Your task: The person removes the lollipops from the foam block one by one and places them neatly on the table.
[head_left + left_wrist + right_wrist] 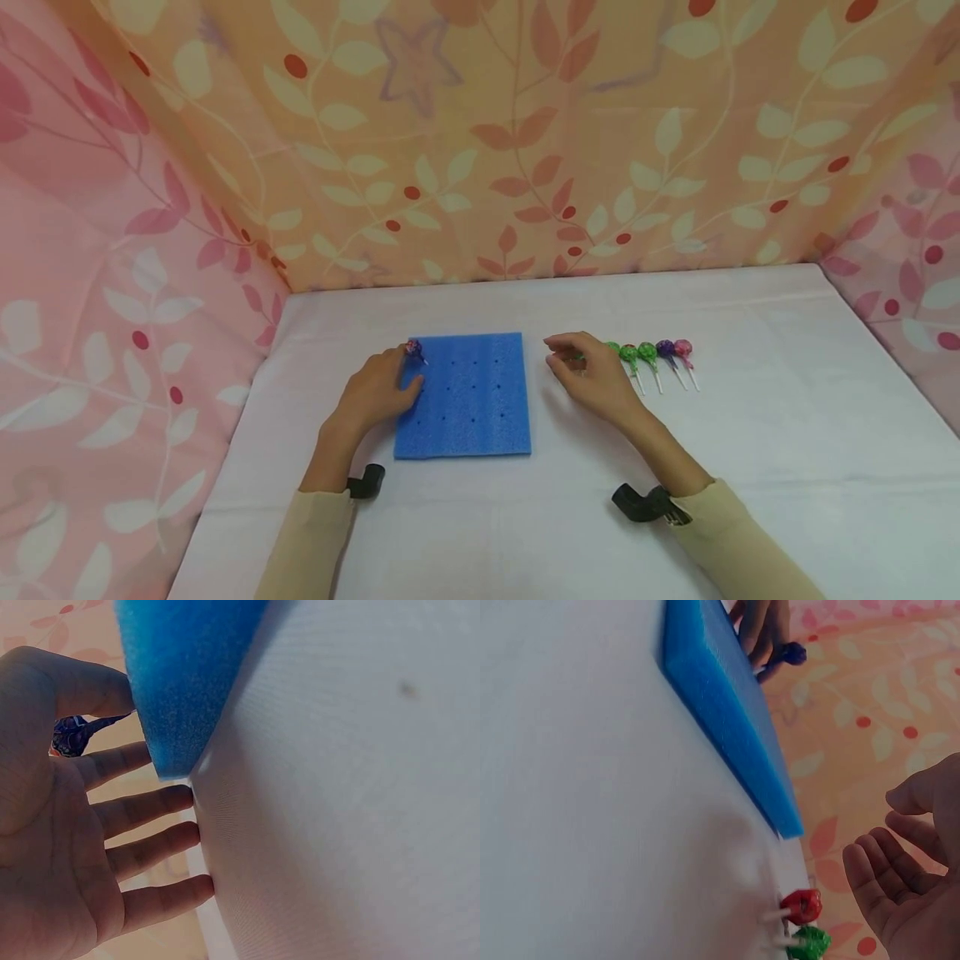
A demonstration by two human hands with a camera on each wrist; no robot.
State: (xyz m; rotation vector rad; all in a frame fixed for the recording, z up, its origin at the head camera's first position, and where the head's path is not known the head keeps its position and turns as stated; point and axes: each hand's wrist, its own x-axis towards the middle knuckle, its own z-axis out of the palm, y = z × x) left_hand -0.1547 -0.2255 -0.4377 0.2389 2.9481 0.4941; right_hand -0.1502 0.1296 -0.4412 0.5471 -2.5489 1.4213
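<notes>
A blue foam board (474, 433) with rows of small holes lies on the table. One lollipop (416, 350) in a dark purple wrapper stands in its far left corner. My left hand (377, 386) is at the board's left edge, thumb and index finger touching the foam and the other fingers stretched out; the lollipop is behind the thumb in the left wrist view. To the right of the board, my right hand (596, 375) hovers with loosely bent fingers, holding nothing. Beside it lies a row of lollipops, among them a green lollipop (647, 353) and a pink lollipop (683, 348).
A white cloth (510, 533) covers the table. Patterned curtains (480, 167) hang at the back and both sides. Red (802, 906) and green lollipops (810, 943) show near the right hand in the right wrist view. Part of the row is hidden behind that hand in the head view.
</notes>
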